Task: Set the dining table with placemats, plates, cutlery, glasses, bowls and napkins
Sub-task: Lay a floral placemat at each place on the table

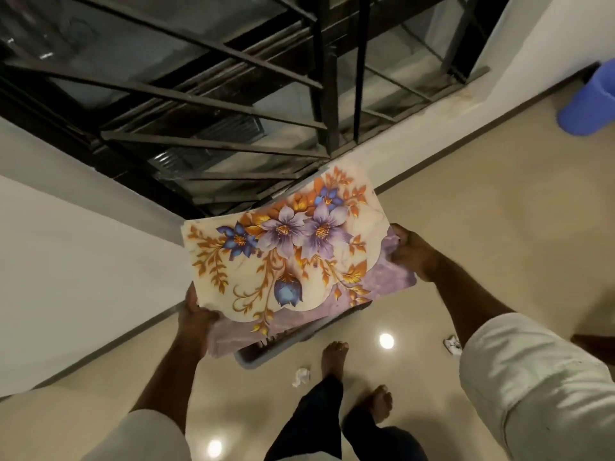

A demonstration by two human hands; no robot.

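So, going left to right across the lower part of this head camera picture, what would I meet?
Left hand gripping the floral placemat's near corner → floral placemat → crumpled white scrap on the floor → ceiling-light reflection → right hand holding the placemat's other end → small white wrapper.

We see one placemat (283, 261) held flat above the floor, gripped at two opposite corners. It is cream with a scalloped purple border, printed with purple and blue flowers and orange-gold leaves, its printed face up.
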